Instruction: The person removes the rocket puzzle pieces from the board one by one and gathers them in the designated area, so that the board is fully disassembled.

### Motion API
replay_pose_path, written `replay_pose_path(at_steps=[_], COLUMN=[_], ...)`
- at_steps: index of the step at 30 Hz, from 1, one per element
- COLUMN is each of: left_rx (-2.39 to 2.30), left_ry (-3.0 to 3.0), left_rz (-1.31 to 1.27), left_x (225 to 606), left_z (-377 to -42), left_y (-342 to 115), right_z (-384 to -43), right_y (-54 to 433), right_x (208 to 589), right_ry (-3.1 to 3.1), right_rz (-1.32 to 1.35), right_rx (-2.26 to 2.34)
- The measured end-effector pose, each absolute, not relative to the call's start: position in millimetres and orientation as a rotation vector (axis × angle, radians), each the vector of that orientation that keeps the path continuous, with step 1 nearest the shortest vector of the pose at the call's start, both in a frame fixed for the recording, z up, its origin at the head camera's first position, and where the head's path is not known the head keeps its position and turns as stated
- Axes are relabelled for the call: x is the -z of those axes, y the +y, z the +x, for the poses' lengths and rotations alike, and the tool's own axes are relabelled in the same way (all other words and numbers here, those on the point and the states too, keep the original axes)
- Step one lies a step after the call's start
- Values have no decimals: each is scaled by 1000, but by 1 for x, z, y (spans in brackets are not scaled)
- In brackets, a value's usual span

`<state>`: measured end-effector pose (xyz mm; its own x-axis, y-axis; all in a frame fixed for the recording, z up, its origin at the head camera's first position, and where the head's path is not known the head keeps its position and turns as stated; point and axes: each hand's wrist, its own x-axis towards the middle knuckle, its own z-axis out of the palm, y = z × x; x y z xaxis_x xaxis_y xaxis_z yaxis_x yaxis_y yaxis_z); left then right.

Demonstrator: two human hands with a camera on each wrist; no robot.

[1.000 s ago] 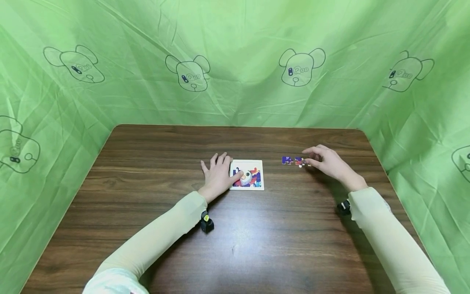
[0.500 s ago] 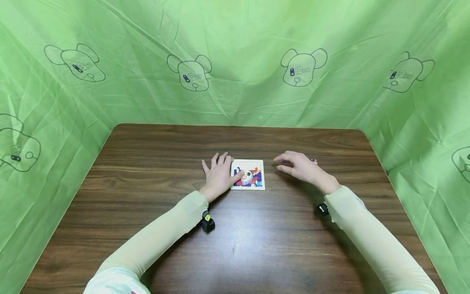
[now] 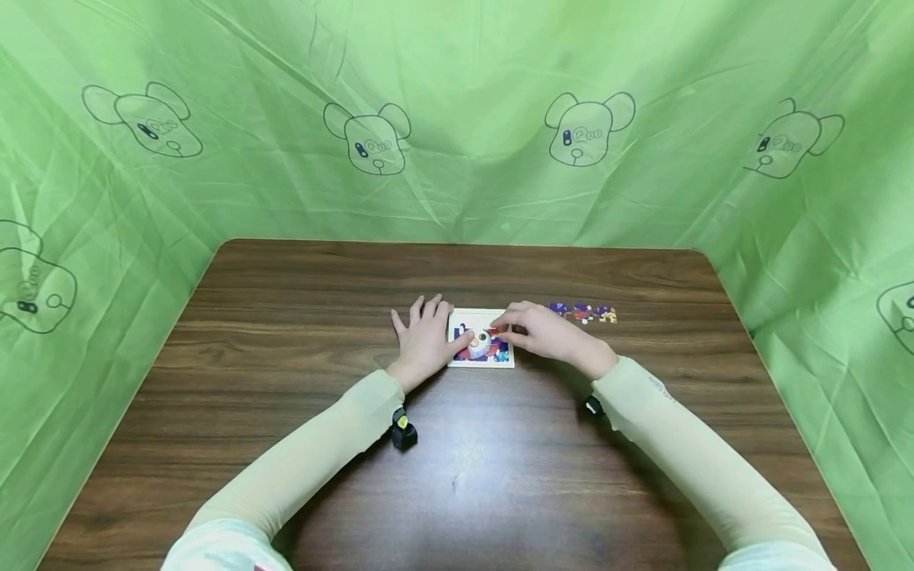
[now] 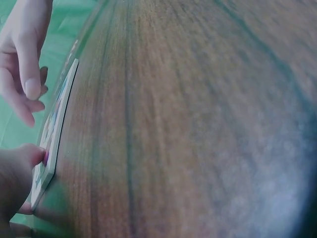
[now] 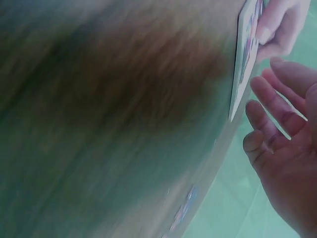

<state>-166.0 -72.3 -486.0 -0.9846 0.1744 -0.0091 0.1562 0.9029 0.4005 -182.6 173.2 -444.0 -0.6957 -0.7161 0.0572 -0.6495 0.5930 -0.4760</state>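
The left hand (image 3: 426,341) lies spread, holding nothing, its one thumb resting on the white-edged puzzle (image 3: 486,350) at three o'clock. The right hand (image 3: 540,330), fingers loosely bent and thumb apart, is empty above the puzzle's three o'clock side. Three loose pieces (image 3: 582,312) form a row between two and three o'clock from the puzzle. Two black devices (image 3: 404,434) sit at the wrists, one each. All is on one brown table (image 3: 457,468), with a green curtain (image 3: 471,63) at twelve.
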Motion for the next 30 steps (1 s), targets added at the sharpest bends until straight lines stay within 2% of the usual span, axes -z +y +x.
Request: replay_pose_path(at_steps=[13,30], left_rx=[-628,-635], left_ry=[2977,2880], left_rz=[296,642], left_x=[485,480], left_z=[-166,-169], left_y=[-80,-111], right_z=[-173,-177], right_y=[153,152], right_x=[444,441], right_ry=[2724,2729], right_rz=[-1133,-1086], right_rx=[480,484])
